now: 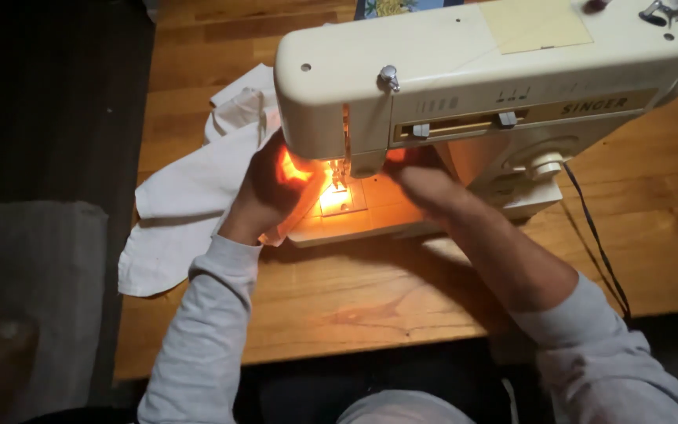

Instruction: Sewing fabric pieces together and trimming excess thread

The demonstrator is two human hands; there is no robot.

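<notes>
A cream sewing machine (472, 71) stands on a wooden table (355, 298), its lamp glowing over the needle plate (337, 198). My left hand (264, 192) grips a piece of white cloth (182, 204) just left of the needle, fingers curled round the fabric edge. My right hand (425, 188) reaches under the machine's arm to the right of the needle, resting on the bed; its fingers are mostly hidden by the machine body. The cloth trails off the table's left edge.
A black power cord (598, 243) runs from the machine's right side down over the table's front edge. A dark floor and a grey mat (33, 275) lie to the left. A patterned item (390, 8) sits behind the machine.
</notes>
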